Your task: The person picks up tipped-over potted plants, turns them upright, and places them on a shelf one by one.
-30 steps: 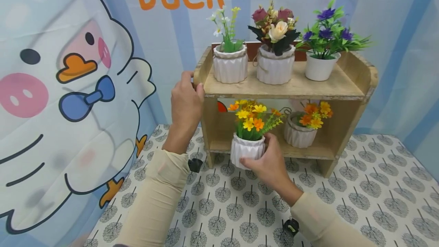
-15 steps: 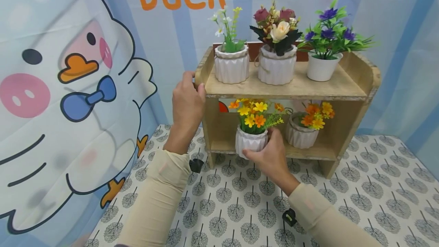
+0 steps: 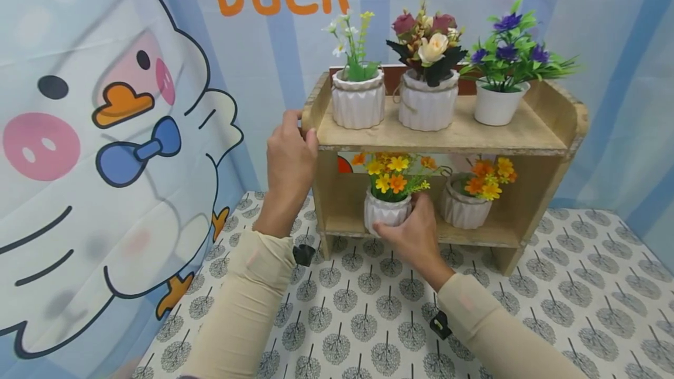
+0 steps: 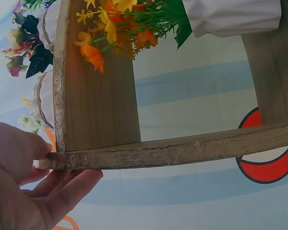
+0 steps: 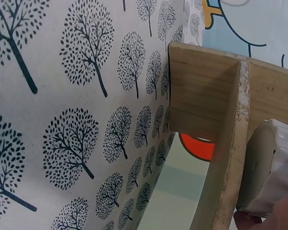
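Note:
My right hand [image 3: 415, 237] grips a white ribbed flowerpot [image 3: 387, 210] with yellow and orange flowers, thumb at the front and fingers round its right side. The pot is at the left half of the lower board of a wooden shelf [image 3: 447, 140]. In the right wrist view the pot's base [image 5: 259, 165] faces that lower board [image 5: 230, 158] closely; whether they touch I cannot tell. My left hand [image 3: 289, 159] holds the shelf's left side panel near the top, pinching its front edge [image 4: 158, 155] between thumb and fingers in the left wrist view.
Right of the held pot stands another white pot [image 3: 466, 206] with orange and yellow flowers. On the top board are a daisy pot [image 3: 358, 101], a rose pot [image 3: 427, 101] and a purple-flower pot [image 3: 499, 103]. The tree-print tablecloth [image 3: 363, 320] meets a duck-print curtain [image 3: 253, 75].
My right hand has carried the yellow-and-orange flowerpot up and inward, from in front of the shelf to its lower board. The left hand keeps its hold on the side panel.

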Demonstrator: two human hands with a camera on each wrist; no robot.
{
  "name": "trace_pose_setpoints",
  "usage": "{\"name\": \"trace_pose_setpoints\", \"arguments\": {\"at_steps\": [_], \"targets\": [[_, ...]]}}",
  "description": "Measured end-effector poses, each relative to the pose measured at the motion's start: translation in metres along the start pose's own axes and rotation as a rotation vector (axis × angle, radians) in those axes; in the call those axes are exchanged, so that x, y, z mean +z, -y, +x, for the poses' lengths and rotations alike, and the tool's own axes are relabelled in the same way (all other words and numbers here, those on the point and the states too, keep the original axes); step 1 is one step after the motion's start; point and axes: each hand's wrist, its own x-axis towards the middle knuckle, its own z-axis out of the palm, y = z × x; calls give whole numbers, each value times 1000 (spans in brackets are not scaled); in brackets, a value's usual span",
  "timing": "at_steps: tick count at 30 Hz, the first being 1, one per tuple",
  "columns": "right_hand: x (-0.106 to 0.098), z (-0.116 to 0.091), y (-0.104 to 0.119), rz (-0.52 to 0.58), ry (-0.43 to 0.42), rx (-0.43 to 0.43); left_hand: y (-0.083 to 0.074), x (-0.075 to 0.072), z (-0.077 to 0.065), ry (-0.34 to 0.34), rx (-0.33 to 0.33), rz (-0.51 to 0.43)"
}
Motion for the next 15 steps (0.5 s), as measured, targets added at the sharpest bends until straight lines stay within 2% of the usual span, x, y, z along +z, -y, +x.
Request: {"name": "trace_pose_setpoints", "arguments": {"at_steps": [15], "targets": [[11, 13, -5, -14, -40, 36, 0, 1, 1, -2, -3, 8]]}}
